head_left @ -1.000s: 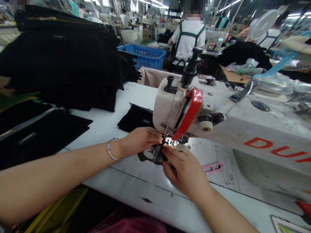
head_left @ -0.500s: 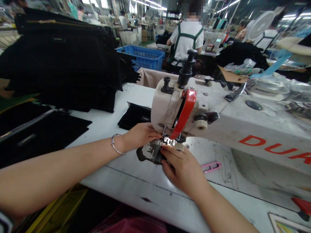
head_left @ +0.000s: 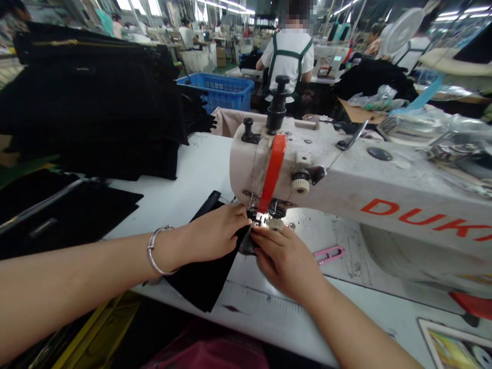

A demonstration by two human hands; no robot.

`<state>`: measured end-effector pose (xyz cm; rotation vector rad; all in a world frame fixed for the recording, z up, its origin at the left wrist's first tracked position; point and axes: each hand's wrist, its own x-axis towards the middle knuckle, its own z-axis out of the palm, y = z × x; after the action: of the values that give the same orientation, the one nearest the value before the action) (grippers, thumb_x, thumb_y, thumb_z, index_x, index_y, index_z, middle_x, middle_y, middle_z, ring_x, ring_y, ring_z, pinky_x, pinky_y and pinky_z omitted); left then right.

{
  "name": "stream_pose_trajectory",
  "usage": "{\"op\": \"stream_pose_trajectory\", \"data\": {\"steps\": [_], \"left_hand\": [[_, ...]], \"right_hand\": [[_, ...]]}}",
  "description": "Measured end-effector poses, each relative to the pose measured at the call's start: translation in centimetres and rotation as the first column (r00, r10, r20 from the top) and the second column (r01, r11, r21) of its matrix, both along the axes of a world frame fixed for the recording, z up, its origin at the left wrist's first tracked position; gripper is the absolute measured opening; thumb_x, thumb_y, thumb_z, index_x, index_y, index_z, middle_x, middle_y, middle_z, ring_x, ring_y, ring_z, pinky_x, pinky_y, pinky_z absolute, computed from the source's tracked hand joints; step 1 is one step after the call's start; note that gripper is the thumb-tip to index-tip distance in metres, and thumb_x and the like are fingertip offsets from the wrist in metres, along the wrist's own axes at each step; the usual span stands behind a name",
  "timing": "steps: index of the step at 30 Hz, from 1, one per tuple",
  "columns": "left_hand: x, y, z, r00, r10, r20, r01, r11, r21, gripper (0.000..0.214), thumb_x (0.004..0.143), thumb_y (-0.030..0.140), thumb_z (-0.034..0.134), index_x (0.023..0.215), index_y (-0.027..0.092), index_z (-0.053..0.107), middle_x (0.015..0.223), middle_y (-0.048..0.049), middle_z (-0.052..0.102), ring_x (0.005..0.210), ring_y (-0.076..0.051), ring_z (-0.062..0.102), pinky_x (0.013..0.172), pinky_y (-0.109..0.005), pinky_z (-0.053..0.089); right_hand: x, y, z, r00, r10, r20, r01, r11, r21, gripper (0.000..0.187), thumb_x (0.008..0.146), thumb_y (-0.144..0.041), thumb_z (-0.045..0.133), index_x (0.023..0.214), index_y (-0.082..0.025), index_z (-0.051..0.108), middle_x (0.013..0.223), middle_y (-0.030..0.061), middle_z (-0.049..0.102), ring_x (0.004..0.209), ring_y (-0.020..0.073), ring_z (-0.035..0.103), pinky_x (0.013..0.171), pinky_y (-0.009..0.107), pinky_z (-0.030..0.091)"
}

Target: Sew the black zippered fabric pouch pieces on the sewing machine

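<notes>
A white sewing machine [head_left: 346,179] with a red guard [head_left: 271,171] stands on the white table [head_left: 184,179]. A black fabric piece [head_left: 205,279] lies under its needle and hangs over the near edge. My left hand [head_left: 213,233] lies on the fabric, fingers together, pinching its edge at the presser foot. My right hand [head_left: 286,261] sits just right of the needle, fingertips pressed on the same edge. A silver bangle [head_left: 154,251] is on my left wrist.
A tall stack of black fabric pieces [head_left: 96,97] fills the table's far left, with more black pieces [head_left: 57,210] at the left edge. Pink thread snips [head_left: 328,253] lie right of my hand. A blue basket [head_left: 221,89] and a person in a white shirt stand behind.
A black fabric piece that lay behind the machine head now lies under the needle, reaching to the table's near edge. Both hands stay at the presser foot; the view shifted right.
</notes>
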<state>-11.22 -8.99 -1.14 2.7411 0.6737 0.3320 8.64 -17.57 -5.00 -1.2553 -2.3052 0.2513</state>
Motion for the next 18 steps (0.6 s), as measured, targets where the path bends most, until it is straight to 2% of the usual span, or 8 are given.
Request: {"op": "stream_pose_trajectory", "data": {"steps": [3, 6, 10, 14, 16, 17, 18], "left_hand": [[-0.1, 0.2, 0.3, 0.997, 0.079, -0.026, -0.082, 0.988, -0.132, 0.039, 0.074, -0.001, 0.052, 0.106, 0.016, 0.067, 0.107, -0.0075, 0.065, 0.105, -0.023, 0.06, 0.096, -0.036, 0.049], [0.2, 0.0, 0.9, 0.992, 0.092, -0.081, -0.109, 0.964, -0.243, 0.034, 0.072, 0.0, 0.051, 0.093, 0.018, 0.07, 0.092, -0.0034, 0.066, 0.09, -0.02, 0.063, 0.085, -0.032, 0.051], [1.1, -0.7, 0.9, 0.995, 0.094, -0.031, -0.099, 0.972, -0.214, 0.035, 0.07, -0.004, 0.048, 0.09, 0.017, 0.067, 0.095, -0.0047, 0.066, 0.092, -0.02, 0.063, 0.088, -0.033, 0.05], [1.3, -0.8, 0.6, 0.994, 0.103, -0.023, -0.105, 0.98, -0.167, 0.036, 0.072, -0.005, 0.048, 0.095, 0.015, 0.067, 0.103, -0.0074, 0.064, 0.101, -0.021, 0.061, 0.095, -0.036, 0.05], [0.7, -1.6, 1.0, 0.995, 0.091, -0.043, -0.097, 0.985, -0.144, 0.028, 0.081, 0.003, 0.052, 0.101, 0.015, 0.067, 0.108, -0.0094, 0.063, 0.106, -0.022, 0.06, 0.099, -0.039, 0.049], [0.2, -2.4, 1.1, 0.995, 0.079, -0.066, -0.087, 0.987, -0.133, 0.024, 0.086, 0.013, 0.056, 0.108, 0.014, 0.066, 0.114, -0.0114, 0.062, 0.11, -0.024, 0.059, 0.1, -0.041, 0.049], [-0.4, -3.5, 1.2, 0.994, 0.061, -0.091, -0.072, 0.991, -0.117, 0.031, 0.088, 0.027, 0.061, 0.116, 0.013, 0.063, 0.123, -0.0142, 0.059, 0.115, -0.027, 0.057, 0.101, -0.043, 0.048]], "right_hand": [[-0.1, -0.2, 0.2, 0.999, 0.049, 0.009, -0.049, 0.999, 0.019, 0.035, 0.092, -0.013, 0.052, 0.126, -0.015, 0.06, 0.13, 0.0092, 0.061, 0.11, 0.0257, 0.055, 0.095, 0.045, 0.048], [-0.2, -0.4, 0.5, 0.994, 0.102, 0.051, -0.102, 0.995, -0.003, 0.04, 0.09, -0.013, 0.052, 0.129, -0.018, 0.059, 0.13, 0.0066, 0.061, 0.11, 0.0264, 0.054, 0.094, 0.046, 0.047], [-0.2, -0.5, 0.7, 0.997, 0.059, 0.055, -0.058, 0.998, -0.007, 0.039, 0.087, -0.01, 0.052, 0.123, -0.023, 0.062, 0.124, 0.0036, 0.064, 0.106, 0.0255, 0.055, 0.09, 0.046, 0.048], [0.0, -0.3, 0.7, 0.997, 0.059, 0.049, -0.06, 0.998, 0.023, 0.04, 0.085, -0.009, 0.053, 0.122, -0.021, 0.062, 0.124, 0.006, 0.064, 0.106, 0.0248, 0.055, 0.092, 0.045, 0.048], [0.1, -0.6, 1.1, 0.995, 0.08, 0.053, -0.081, 0.997, 0.001, 0.037, 0.084, -0.009, 0.054, 0.117, -0.02, 0.064, 0.122, 0.0067, 0.064, 0.106, 0.0247, 0.055, 0.091, 0.044, 0.048], [0.0, -1.0, 1.4, 0.994, 0.097, 0.057, -0.096, 0.995, -0.029, 0.033, 0.083, -0.01, 0.055, 0.113, -0.02, 0.065, 0.118, 0.0067, 0.065, 0.105, 0.0247, 0.055, 0.09, 0.044, 0.049], [-0.1, -1.6, 1.7, 0.991, 0.116, 0.062, -0.112, 0.991, -0.069, 0.03, 0.082, -0.011, 0.057, 0.11, -0.02, 0.065, 0.113, 0.0064, 0.066, 0.103, 0.0246, 0.055, 0.089, 0.043, 0.049]]}}
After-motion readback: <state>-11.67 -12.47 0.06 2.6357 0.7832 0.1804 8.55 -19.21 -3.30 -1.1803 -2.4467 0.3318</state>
